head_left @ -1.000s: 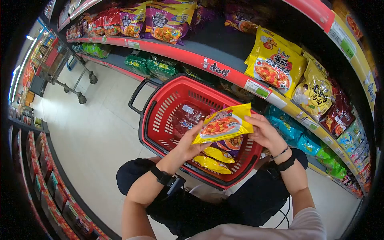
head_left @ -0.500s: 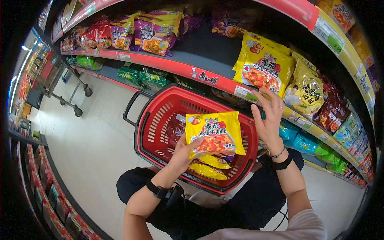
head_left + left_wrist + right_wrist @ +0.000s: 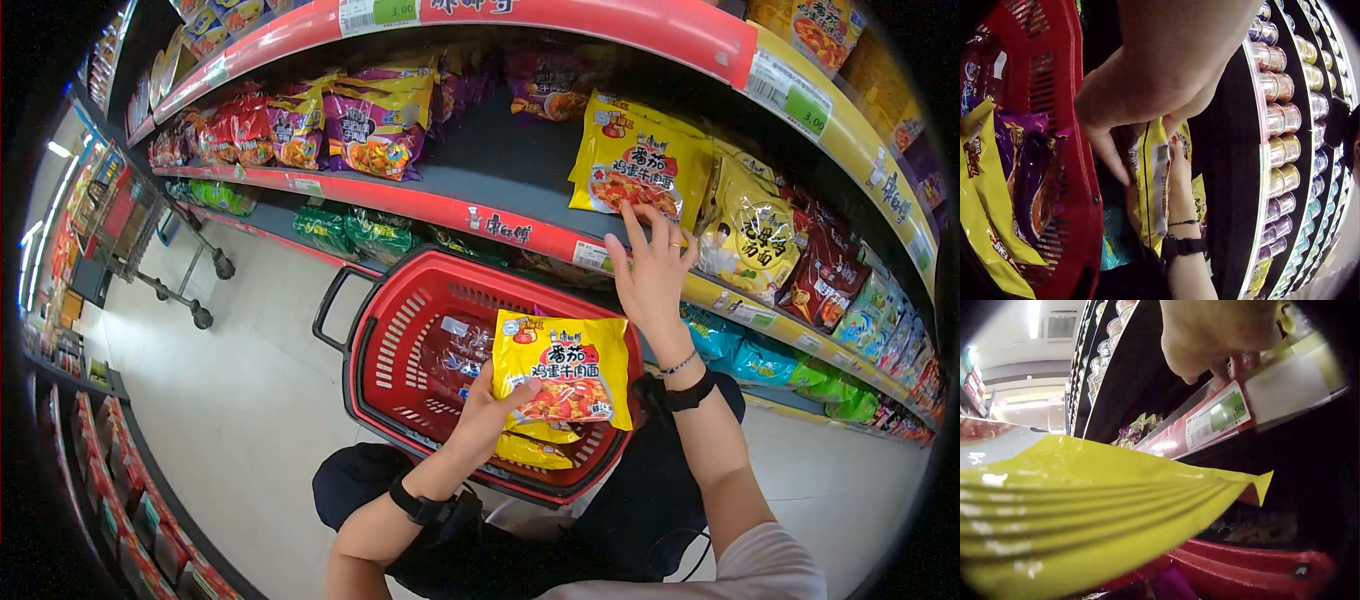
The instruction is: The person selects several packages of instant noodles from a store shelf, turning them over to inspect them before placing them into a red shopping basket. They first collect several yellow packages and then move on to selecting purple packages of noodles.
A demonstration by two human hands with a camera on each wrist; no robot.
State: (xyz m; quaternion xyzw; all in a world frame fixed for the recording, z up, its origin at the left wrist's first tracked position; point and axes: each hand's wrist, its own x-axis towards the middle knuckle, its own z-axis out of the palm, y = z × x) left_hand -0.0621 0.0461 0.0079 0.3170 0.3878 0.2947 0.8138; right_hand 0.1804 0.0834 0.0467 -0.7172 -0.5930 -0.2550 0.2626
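Observation:
My left hand (image 3: 490, 408) grips a yellow instant noodle packet (image 3: 560, 365) at its left side, thumb across the front. The packet is held over a red shopping basket (image 3: 398, 318), its printed face up. My right hand (image 3: 655, 270) reaches to the shelf edge, fingers spread and fingertips right at the lower edge of another yellow noodle packet (image 3: 640, 155). Inside the basket lie yellow packets (image 3: 535, 452), a dark red pack (image 3: 455, 350) and a purple packet (image 3: 1029, 169). In the right wrist view, the held packet (image 3: 1104, 500) fills the lower left.
Red and purple noodle packets (image 3: 375, 125) stand farther left on the shelf. Right of the yellow ones are a pale yellow pack (image 3: 750, 240) and a dark red-brown pack (image 3: 825, 275). Green packs (image 3: 380, 235) sit on the lower shelf. A shopping cart (image 3: 130, 225) stands at far left.
My right hand has let go of the yellow packet and moved up to the shelf packet. The left hand keeps its grip, and the held packet has turned its face up toward me.

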